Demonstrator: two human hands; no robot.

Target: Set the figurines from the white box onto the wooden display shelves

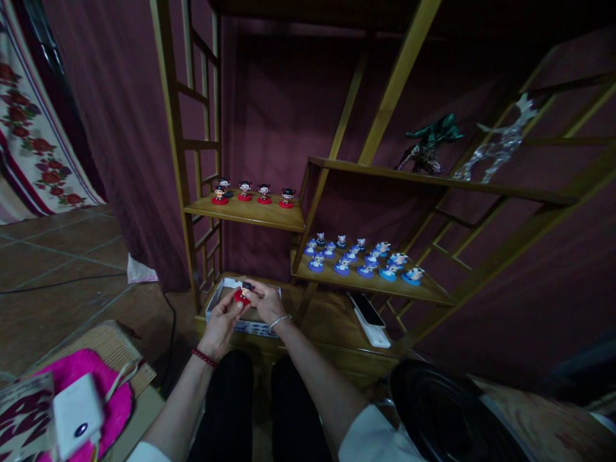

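Note:
Between both hands is a small doll figurine (245,292) with black hair and a red base. My left hand (222,324) grips the base from the left, its thumb on the front. My right hand (267,303) holds the figurine from the other side, fingers near the head. Directly beneath the hands lies an open shallow box (216,300) on the lowest shelf. Similar red-based figurines (264,194) stand on the upper left shelf (250,212). Several purple- and blue-based figurines (342,265) stand in rows on the middle shelf (332,278).
A dark phone (366,309) and a white object (375,335) lie on the lowest shelf to the right. Higher up stand a green sculpture (433,142) and a clear sculpture (500,142). A white power bank (78,410) rests on pink cloth at left. Near my right arm is a black round seat (443,410).

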